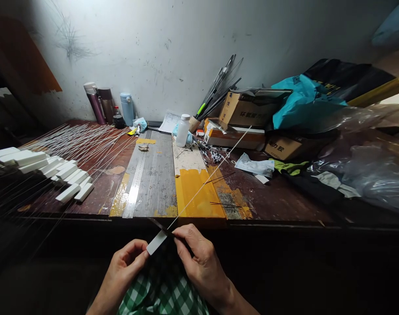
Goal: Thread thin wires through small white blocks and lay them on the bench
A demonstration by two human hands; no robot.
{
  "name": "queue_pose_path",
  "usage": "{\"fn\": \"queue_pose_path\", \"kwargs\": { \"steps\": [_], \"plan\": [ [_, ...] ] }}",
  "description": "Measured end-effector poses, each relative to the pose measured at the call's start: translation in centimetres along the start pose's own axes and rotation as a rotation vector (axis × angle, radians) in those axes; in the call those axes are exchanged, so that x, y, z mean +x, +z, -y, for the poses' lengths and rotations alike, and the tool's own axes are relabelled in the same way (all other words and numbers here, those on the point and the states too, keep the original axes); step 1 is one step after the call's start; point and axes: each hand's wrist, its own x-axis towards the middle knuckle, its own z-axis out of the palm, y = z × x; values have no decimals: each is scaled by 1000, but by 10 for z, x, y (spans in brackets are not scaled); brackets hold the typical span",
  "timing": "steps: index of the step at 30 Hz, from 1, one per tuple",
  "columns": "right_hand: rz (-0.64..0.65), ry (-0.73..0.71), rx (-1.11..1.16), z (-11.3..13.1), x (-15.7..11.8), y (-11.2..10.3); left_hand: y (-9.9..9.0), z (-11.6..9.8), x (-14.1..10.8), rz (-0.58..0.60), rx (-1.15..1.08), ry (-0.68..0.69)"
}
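Observation:
My left hand [125, 264] pinches the lower end of a small white block [156, 242] in front of the table edge. My right hand [199, 258] holds the near end of a long thin white rod [212, 174] where it meets the block's upper end. The rod slants up and to the right over the yellow patch [194, 192] of the table. A thin dark strip [158, 225] pokes out beside the block. Green checked cloth [162, 288] lies under both hands.
Several white blocks [55, 173] with thin rods [78, 140] fan over the table's left. A steel ruler [135, 179] lies in the middle. Flasks [101, 105], a white bottle [182, 130], a cup of rods [215, 94], cardboard boxes [248, 109] and bags [334, 100] crowd the back and right.

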Motion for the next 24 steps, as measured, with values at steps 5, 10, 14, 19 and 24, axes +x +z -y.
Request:
{"fn": "queue_pose_path", "kwargs": {
  "steps": [5,10,14,19,24],
  "plan": [
    [-14,-71,-22,-3,-3,7,-7,8,6,79,-54,71],
    [-36,-97,-39,-8,-9,16,-6,-2,4,171,-75,121],
    [1,-132,-62,-4,-12,18,4,-17,-2,189,19,91],
    [61,-163,-102,3,-7,-11,-5,-18,1,102,-36,-16],
    [-161,94,-411,-18,41,-53,-26,-14,12,-52,-65,3]
  ]
}}
